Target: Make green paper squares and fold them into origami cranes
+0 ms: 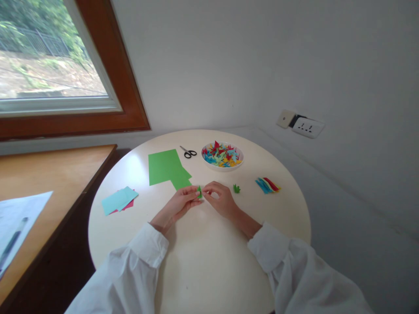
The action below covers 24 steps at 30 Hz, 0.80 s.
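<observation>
My left hand [185,201] is closed on a small piece of folded green paper [199,192], pinched upright between thumb and fingers over the middle of the round table. From the other side, my right hand [221,198] has its thumb and index finger pinched together at the paper's right edge; the tips are too small to see in detail. Just right of that hand lies a small green folded paper crane [236,189]. Beyond the left hand are larger flat sheets of green paper [165,166], partly overlapping.
Black-handled scissors [188,152] lie near the table's [209,261] far edge, beside a white bowl [222,168] of colourful folded paper pieces. Folded paper strips [267,185] lie at right, light blue and red paper [119,200] at left. A wooden desk [65,170] adjoins on the left.
</observation>
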Each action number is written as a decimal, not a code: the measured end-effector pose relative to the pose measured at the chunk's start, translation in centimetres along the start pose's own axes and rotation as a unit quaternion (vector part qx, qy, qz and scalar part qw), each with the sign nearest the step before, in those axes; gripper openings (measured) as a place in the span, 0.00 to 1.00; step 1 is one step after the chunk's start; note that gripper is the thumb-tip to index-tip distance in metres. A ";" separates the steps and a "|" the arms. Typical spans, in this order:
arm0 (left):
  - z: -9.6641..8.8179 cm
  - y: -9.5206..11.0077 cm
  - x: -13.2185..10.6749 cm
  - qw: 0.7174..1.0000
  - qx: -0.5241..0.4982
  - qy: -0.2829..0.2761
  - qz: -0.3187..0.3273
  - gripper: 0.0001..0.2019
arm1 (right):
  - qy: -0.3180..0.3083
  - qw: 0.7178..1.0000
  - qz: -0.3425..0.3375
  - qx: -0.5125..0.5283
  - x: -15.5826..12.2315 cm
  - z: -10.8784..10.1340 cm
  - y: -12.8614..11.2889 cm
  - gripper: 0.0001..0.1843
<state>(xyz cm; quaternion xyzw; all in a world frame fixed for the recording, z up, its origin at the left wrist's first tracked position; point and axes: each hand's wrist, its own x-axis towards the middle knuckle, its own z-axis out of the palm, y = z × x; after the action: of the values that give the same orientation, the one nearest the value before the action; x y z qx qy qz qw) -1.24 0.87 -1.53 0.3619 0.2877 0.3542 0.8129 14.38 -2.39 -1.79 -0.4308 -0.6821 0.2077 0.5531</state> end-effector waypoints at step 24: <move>0.9 -0.1 -0.1 0.996 0.060 0.015 0.060 0.13 | 0.033 0.997 -0.029 -0.066 -0.2 0.1 0.0 0.06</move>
<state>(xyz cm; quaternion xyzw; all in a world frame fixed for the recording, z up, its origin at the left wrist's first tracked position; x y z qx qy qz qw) -0.62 0.34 -1.08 0.4210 0.2981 0.3901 0.7627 14.23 -2.52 -1.88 -0.4529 -0.6878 0.1315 0.5518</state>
